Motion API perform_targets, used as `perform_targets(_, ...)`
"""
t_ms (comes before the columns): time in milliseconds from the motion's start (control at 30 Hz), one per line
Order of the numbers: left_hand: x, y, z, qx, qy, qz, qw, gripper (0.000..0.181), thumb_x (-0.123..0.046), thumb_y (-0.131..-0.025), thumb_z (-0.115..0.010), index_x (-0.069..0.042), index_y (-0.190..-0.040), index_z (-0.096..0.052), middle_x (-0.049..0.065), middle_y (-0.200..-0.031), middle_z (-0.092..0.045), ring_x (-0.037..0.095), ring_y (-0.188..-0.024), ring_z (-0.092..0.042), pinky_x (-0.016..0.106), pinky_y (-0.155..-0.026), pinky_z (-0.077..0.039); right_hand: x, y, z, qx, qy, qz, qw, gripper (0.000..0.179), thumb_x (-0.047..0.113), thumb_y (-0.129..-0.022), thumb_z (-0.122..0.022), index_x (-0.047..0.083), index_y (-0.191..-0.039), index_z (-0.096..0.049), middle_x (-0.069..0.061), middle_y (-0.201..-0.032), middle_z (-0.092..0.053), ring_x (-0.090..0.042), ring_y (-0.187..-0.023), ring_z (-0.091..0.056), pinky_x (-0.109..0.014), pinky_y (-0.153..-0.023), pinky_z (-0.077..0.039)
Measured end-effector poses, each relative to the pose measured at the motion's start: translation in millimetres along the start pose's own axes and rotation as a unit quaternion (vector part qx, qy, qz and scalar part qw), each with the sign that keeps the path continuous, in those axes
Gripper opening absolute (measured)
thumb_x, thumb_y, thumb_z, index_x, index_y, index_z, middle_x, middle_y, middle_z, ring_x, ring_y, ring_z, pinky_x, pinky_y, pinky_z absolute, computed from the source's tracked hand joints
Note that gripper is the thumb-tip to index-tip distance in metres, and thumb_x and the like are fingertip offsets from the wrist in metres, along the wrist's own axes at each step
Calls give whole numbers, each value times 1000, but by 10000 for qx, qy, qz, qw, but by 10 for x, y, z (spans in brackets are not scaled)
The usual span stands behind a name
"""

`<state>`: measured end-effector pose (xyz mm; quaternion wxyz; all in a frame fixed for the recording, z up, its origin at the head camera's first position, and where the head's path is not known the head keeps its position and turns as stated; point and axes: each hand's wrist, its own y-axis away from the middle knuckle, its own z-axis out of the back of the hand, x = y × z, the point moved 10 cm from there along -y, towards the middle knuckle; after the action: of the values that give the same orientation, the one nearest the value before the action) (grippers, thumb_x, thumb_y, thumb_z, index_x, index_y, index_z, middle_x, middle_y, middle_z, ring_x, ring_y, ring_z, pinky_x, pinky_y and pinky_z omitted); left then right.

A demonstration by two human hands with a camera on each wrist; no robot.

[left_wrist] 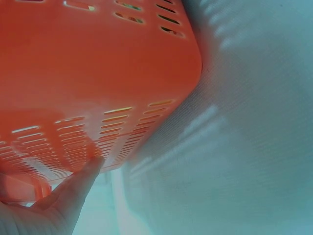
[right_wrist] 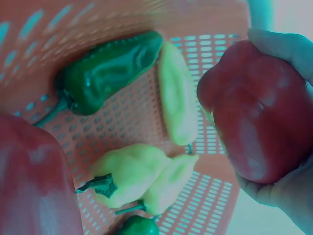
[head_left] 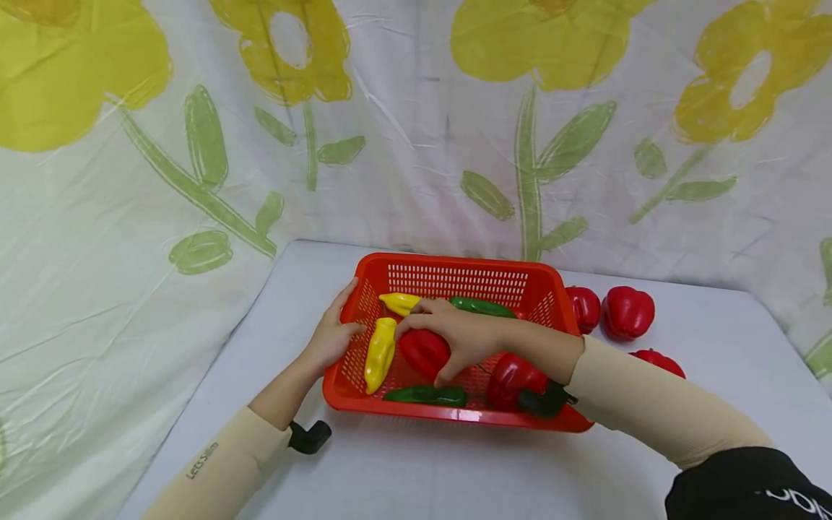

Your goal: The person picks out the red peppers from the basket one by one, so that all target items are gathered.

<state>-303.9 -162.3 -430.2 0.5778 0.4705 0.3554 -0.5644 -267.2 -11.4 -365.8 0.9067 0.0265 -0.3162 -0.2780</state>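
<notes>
My right hand [head_left: 464,332] grips a red bell pepper [head_left: 424,352] over the red plastic basket [head_left: 448,415]. In the right wrist view the held pepper [right_wrist: 261,112] sits between thumb and fingers. At the basket's left end my left hand [head_left: 331,336] holds the rim, thumb inward; the left wrist view shows its fingers against the perforated outer wall [left_wrist: 93,63]. Inside lie a long yellow pepper [head_left: 380,355], more yellow peppers [right_wrist: 134,171] partly hidden by the right hand in the head view, green peppers [head_left: 425,395] along the front and back, and another red bell pepper [head_left: 510,379].
Right of the basket, on the white-covered table [head_left: 403,469], are several red bell peppers [head_left: 627,313], one partly behind the basket and another partly behind the right sleeve. A flower-printed cloth [head_left: 403,166] hangs behind. Dark wrist-worn devices [head_left: 310,438] sit at both cuffs.
</notes>
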Motion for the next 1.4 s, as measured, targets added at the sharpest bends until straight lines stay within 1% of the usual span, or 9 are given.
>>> perform_targets(233,-20,13,-3,28,69,-4,10000,78,1,-89,-44,-32,-150,-10,8,-156,-15,35,-130,-38,49,-95,-46,49,126,29,-67,-169,-10,9998,71,24,-68,-82,38,-127,-44,5,-133,-36,-12,-121,-32,-22,-79,-52)
perform_targets(400,-32,13,-18,62,85,-23,9999,77,1,-89,-44,-32,-150,-9,7,-156,-14,35,-130,-37,49,-96,-46,71,231,51,-111,-403,2,9991,71,23,-69,-81,37,-128,-44,5,-132,-36,-14,-120,-34,-23,-79,-53)
perform_targets(600,-30,9,-11,43,59,-38,10000,78,1,-89,-44,-32,-150,-10,7,-156,-14,35,-131,-37,49,-96,-45,102,368,83,-253,-684,53,9973,71,28,-68,-81,37,-128,-44,7,-131,-37,-14,-117,-37,-22,-78,-53)
perform_targets(700,-19,5,-15,47,83,-26,10000,78,1,-89,-44,-32,-150,-10,7,-156,-15,35,-130,-38,49,-96,-46,105,455,78,-322,-837,12,9960,71,29,-68,-81,39,-128,-44,10,-130,-35,-13,-117,-38,-21,-77,-53)
perform_targets(867,-17,8,-19,46,113,-12,9999,78,2,-89,-44,-32,-150,-10,8,-156,-14,35,-130,-38,49,-96,-46,188,622,79,-431,-938,70,9946,73,28,-68,-81,46,-126,-41,10,-134,-33,-14,-120,-36,-20,-77,-53)
perform_targets(967,-28,16,-22,45,121,-1,9999,78,1,-89,-44,-33,-150,-10,8,-156,-14,36,-130,-38,49,-95,-46,246,723,92,-505,-1037,125,9932,73,28,-68,-81,45,-127,-41,8,-135,-32,-16,-121,-35,-21,-78,-53)
perform_targets(1200,-11,6,-12,12,94,18,10000,78,1,-89,-44,-32,-150,-11,8,-156,-15,35,-129,-39,49,-94,-47,322,902,117,-805,-1218,391,9885,73,29,-67,-82,37,-129,-43,4,-136,-34,-21,-124,-35,-22,-79,-53)
perform_targets(1300,-1,-5,-5,-18,21,-7,10000,78,2,-88,-45,-30,-150,-11,8,-156,-15,35,-129,-38,49,-94,-47,317,961,106,-943,-1184,509,9872,71,29,-69,-81,35,-129,-44,3,-135,-35,-22,-124,-35,-21,-79,-53)
perform_targets(1400,-6,-19,-7,-29,-25,-76,10000,78,2,-87,-45,-28,-151,-12,7,-156,-14,33,-132,-35,49,-97,-45,293,1017,87,-1046,-1255,584,9848,69,28,-70,-80,33,-129,-44,1,-135,-36,-24,-124,-34,-21,-79,-53)
